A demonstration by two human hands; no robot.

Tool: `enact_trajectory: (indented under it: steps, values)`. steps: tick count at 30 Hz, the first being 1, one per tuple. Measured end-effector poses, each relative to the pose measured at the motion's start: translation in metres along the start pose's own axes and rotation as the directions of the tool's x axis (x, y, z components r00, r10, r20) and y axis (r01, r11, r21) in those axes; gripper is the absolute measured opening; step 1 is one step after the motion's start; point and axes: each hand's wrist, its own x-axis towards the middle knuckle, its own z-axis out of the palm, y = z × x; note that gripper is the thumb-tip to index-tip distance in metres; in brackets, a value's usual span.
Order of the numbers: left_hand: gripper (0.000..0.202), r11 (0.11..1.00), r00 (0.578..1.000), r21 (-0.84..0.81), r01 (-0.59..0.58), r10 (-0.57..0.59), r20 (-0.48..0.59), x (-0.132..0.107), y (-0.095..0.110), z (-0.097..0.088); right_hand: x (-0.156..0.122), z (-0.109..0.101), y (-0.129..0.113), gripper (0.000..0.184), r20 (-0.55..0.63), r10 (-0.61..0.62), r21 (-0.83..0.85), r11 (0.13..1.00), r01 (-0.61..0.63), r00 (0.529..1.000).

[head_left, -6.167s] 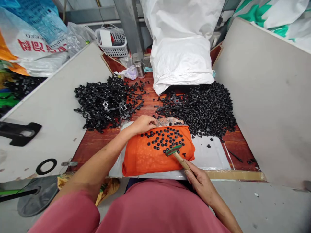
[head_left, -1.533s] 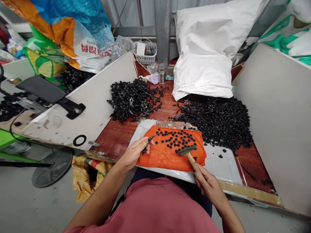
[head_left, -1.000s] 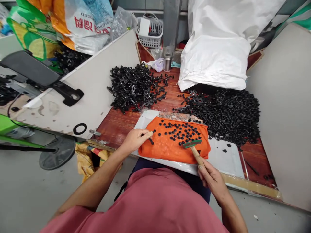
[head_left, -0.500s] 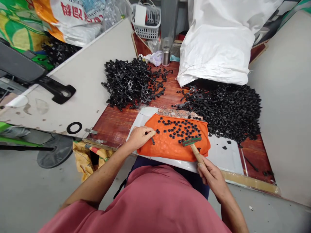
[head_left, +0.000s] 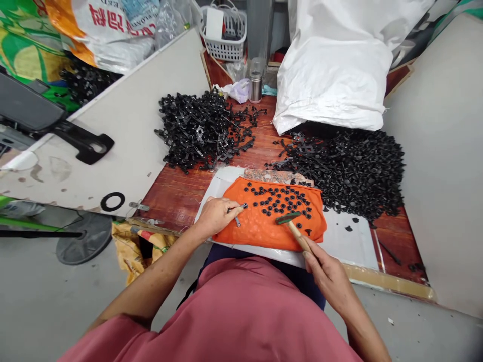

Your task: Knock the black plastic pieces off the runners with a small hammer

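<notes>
My left hand [head_left: 219, 216] is closed, pinching a small black plastic part [head_left: 237, 220] over the left side of an orange cloth [head_left: 260, 231]. One end of that part points down toward the cloth. In my right hand [head_left: 324, 266] is a hammer [head_left: 298, 235] with a wooden handle and a greenish head, the head hovering over the cloth's middle right. Several round black caps [head_left: 281, 201] lie scattered across the cloth, up and right of the left hand.
Behind the cloth to the left rises a heap of black plastic parts [head_left: 196, 130]. Another heap of black parts [head_left: 354, 171] spreads at the right, below a white sack [head_left: 332, 80]. A steel flask [head_left: 255, 86] and a white basket [head_left: 225, 48] stand at the back.
The hammer has shifted a little left and its head tilts differently. The black part in my left hand has turned slightly, its end showing lighter now.
</notes>
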Motion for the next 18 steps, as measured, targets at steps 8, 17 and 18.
enact_trajectory:
  steps: [8, 17, 18]
  values:
    - [0.037, 0.999, 1.0, -0.031, -0.007, 0.008, 0.026, 0.004, -0.011, 0.005, 0.033, 0.015, -0.071, 0.054, 0.03, -0.287, -0.329, 0.901, 0.281, 0.957]
    - [0.038, 0.999, 0.999, -0.02, -0.029, 0.03, 0.024, 0.002, -0.01, 0.005, 0.058, 0.045, -0.078, 0.056, 0.101, -0.327, -0.686, 0.661, 0.304, 0.94]
    - [0.039, 0.999, 0.999, -0.018, -0.03, 0.03, 0.026, 0.001, -0.01, 0.005, 0.057, 0.045, -0.077, 0.056, 0.087, -0.362, -0.668, 0.67, 0.324, 0.928]
